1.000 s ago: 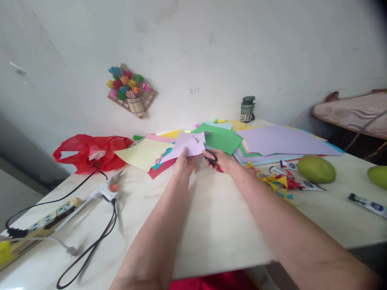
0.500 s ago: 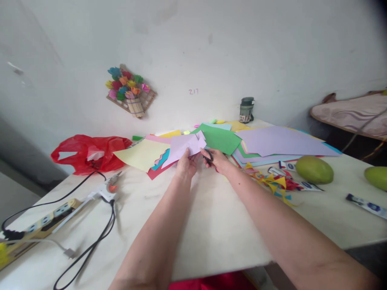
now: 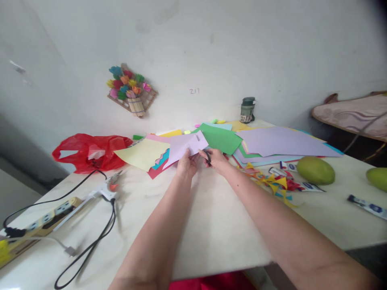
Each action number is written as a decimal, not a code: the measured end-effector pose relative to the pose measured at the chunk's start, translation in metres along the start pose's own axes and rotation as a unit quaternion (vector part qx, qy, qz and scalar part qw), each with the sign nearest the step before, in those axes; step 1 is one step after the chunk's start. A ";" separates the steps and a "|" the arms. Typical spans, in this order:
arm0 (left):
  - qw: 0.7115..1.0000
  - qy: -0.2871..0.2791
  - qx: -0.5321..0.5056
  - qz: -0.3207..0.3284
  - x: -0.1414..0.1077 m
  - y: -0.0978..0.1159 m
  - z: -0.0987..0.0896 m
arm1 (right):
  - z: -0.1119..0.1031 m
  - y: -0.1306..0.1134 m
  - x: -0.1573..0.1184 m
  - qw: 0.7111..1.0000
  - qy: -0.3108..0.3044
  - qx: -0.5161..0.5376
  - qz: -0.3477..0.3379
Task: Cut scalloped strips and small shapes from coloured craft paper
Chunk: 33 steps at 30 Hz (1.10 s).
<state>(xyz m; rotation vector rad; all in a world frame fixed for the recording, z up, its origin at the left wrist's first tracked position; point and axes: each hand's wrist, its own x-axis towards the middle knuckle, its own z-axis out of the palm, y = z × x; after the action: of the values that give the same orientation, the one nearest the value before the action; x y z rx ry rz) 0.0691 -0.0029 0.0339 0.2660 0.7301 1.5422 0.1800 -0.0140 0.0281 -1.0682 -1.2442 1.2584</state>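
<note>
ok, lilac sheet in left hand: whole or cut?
Cut into: the lilac sheet has a gap in its upper right edge. The left hand holds it; the right hand holds scissors, blades not visible.

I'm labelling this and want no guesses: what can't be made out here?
In the head view:
Scissors: blades hidden by the right hand or held lilac sheet.
Rightmost green fruit: cut off by the right edge.
Rightmost tube: print too small.
Red bag: contents mostly hidden by its folds.

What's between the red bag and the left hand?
The head view shows paper there: a pale yellow sheet, wavy blue paper, a red sheet and part of the lilac sheet the left hand holds.
</note>
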 end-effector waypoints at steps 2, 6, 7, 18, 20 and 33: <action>1.000 0.006 0.000 0.002 -0.001 0.000 0.000 | 0.001 0.000 0.000 1.000 0.004 -0.003 0.004; 1.000 0.026 -0.006 0.011 -0.001 0.002 0.000 | 0.001 -0.003 -0.001 1.000 0.005 -0.010 0.009; 0.999 0.032 -0.011 0.016 -0.001 0.003 0.000 | 0.000 -0.004 -0.002 1.000 0.003 -0.013 0.014; 0.989 0.113 -0.040 0.082 0.001 0.024 -0.008 | -0.017 -0.013 -0.005 0.994 -0.071 0.012 0.087; 0.992 0.094 -0.016 0.079 0.003 0.025 -0.012 | -0.021 -0.013 -0.004 0.992 -0.088 0.020 0.091; 0.999 0.014 0.044 0.026 0.012 0.026 -0.028 | -0.037 -0.011 -0.002 0.984 -0.148 -0.030 0.092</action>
<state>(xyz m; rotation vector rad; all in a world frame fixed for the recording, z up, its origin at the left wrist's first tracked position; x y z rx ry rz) 0.0300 0.0023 0.0245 0.3320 0.8188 1.5681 0.2182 -0.0135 0.0358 -1.0856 -1.4388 1.5734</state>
